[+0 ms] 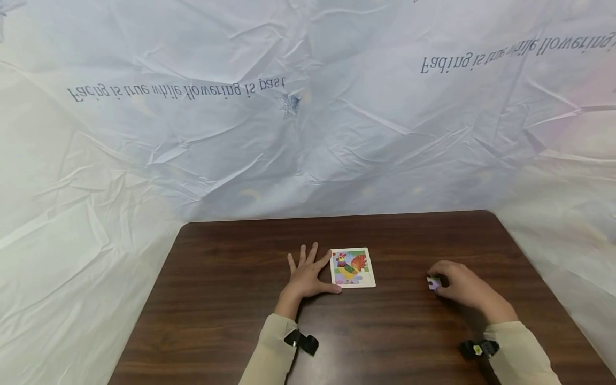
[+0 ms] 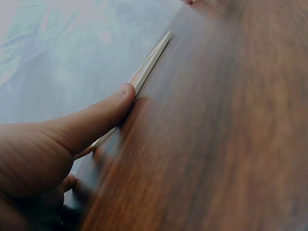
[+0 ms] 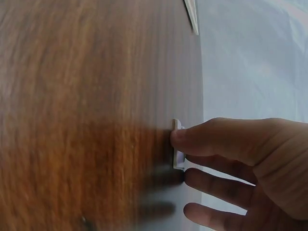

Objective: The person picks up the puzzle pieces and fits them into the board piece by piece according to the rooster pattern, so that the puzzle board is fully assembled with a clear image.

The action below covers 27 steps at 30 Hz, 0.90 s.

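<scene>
A square puzzle board with a rooster picture and a pale frame lies flat on the table. Bare board shows at its lower right corner. My left hand spreads its fingers along the board's left side; the index finger touches the upper left corner and the thumb rests at the lower edge. In the left wrist view, the thumb presses against the edge of the thin board. Off to the right, my right hand pinches a small purple and green puzzle piece between thumb and fingers. The right wrist view shows the piece nearly edge-on.
The dark brown wooden table has rounded far corners. Behind it and along both sides hangs a wrinkled pale sheet with printed writing. Black straps with small devices sit at both sleeves.
</scene>
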Tool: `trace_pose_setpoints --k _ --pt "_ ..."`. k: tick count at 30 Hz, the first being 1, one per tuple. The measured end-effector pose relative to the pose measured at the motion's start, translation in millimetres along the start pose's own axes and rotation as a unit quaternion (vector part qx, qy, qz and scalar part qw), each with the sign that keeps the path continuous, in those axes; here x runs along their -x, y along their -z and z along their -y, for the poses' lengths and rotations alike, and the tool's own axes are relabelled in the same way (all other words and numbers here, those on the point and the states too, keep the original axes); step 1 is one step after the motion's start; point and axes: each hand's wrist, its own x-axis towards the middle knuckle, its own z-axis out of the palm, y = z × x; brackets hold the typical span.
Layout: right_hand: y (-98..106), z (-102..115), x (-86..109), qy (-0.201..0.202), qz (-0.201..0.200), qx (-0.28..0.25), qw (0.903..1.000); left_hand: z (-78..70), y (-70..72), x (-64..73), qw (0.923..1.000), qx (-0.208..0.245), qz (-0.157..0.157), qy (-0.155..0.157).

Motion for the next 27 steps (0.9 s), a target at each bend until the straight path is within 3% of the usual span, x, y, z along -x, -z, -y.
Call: trace_pose_setpoints --k 12,27 --pt "-17 -1 -4.7 0.003 -0.058 0.016 0.9982 -1.2 0.3 -0.5 0.9999 -0.009 0.006 -0.003" --pt "-29 18 -23.1 0.022 -0.061 0.006 0.9979 0.1 2.2 1.0 0.9999 -0.010 0.008 -0.004"
